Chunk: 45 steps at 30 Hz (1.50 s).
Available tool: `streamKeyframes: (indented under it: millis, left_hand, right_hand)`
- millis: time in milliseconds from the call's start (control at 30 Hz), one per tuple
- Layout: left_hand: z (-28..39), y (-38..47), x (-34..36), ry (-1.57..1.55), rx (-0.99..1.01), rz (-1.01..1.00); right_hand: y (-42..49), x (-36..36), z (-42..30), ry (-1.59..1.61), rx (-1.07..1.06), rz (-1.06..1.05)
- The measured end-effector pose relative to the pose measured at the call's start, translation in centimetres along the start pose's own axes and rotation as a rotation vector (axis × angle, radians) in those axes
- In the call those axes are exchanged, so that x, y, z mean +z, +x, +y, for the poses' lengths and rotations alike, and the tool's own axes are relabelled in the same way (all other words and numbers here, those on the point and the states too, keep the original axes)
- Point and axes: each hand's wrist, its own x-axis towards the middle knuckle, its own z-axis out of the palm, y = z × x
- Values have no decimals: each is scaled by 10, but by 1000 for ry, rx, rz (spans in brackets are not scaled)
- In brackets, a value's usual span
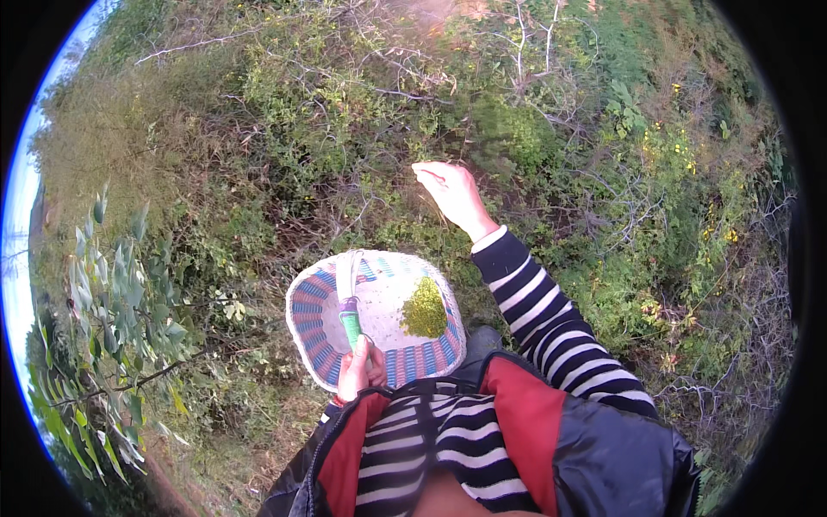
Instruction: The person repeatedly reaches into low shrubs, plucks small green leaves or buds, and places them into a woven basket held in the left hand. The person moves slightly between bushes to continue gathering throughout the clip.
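My left hand (362, 369) grips the handle (349, 320) of a woven basket (307, 323) with a white rim and blue and pink bands, held in front of my body. Against the basket's right inner side rests a small heap of yellow-green plant matter (425, 309); the rest of the white bottom shows. My right hand (447, 187) is raised beyond the basket, over the shrubs, with its fingers bent and drawn together. Whether something small is between those fingertips cannot be told.
Dense shrubs (310, 123) with thin bare twigs lie ahead and to both sides. Yellow flowers (690, 167) dot the bushes at the right. A leafy branch (119, 323) reaches in from the left. Pale bare branches (522, 52) stand at the top.
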Motion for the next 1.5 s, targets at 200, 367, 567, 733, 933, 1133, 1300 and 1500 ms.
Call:
streamKeyframes:
  millis: [200,367,567,733,933,1133,1300,1500]
  left_hand:
    - [-5,-4,-10,-70,39,15]
    - [-5,-8,-13,-95,6,128]
    - [2,-7,-11,-94,14,91]
    - [17,0,-5,-21,46,12]
    - [42,7,1,-2,92,-186]
    - [58,12,20,64,54,-360]
    - [57,16,58,143,9,-410]
    - [40,16,99,243,18,-396]
  right_hand:
    - [117,48,100,-174,165,106]
    - [143,71,113,538,495,218]
    - [117,46,103,668,542,197]
    - [67,26,70,1026,593,246]
    - [-25,13,-11,1291,549,265]
    - [-115,1,-118,446,341,-10]
    - [-163,-25,-142,41,114,-40]
    - [-220,-93,-102,242,300,451]
